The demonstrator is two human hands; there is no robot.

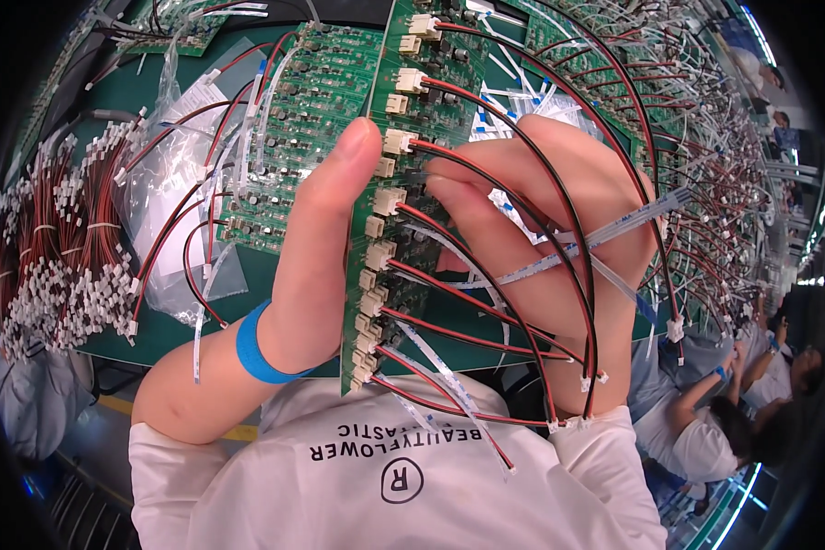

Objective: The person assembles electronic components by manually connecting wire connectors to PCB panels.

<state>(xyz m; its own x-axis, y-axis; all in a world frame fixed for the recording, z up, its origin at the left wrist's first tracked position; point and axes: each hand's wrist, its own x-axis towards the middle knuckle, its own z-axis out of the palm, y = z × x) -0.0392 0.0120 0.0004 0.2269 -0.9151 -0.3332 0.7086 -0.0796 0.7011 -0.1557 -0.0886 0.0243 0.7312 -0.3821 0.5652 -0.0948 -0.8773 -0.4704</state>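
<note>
My left hand [312, 247] grips a green circuit board panel [353, 316] that stands on edge in front of me. Its thumb presses along the board's edge. White connectors [380, 255] run down the board, most with red and black wires that arc to the right over my right hand [605, 174]. The right thumb and fingertips are pinched together close to the board's component side; what lies between them is too small to make out. Flat white ribbon cables [628, 229] with blue ends cross in front of the right palm.
Another green board [316, 119] lies on the table's green mat [270, 266]. To the left are a clear plastic bag [170, 220] and tied bundles of red-black cables [41, 229]. Wired boards [697, 220] pile up on the right. Other people [706, 440] sit beyond.
</note>
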